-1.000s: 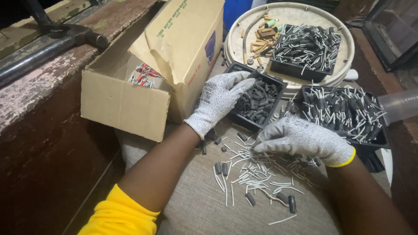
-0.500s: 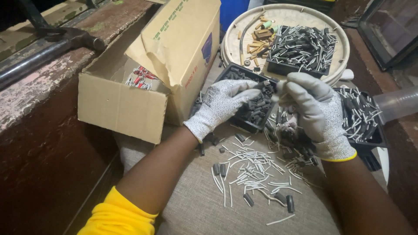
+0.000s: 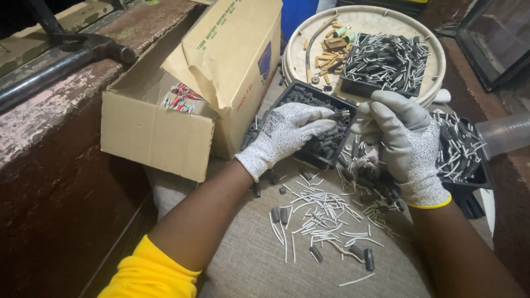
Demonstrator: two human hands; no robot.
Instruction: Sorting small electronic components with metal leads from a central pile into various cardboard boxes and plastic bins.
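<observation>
Both gloved hands meet over the black tray (image 3: 309, 94), left hand (image 3: 284, 135) and right hand (image 3: 400, 138) pinching one small dark sleeve (image 3: 342, 116) (long axis running hand to hand).

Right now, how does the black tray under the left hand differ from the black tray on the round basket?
The tray under the left hand holds mostly dark short tubes; the tray on the round basket is heaped with dark tubes and many white sticks. The first rests on the grey cloth, the second on the round basket. Both are black and rectangular.
</observation>
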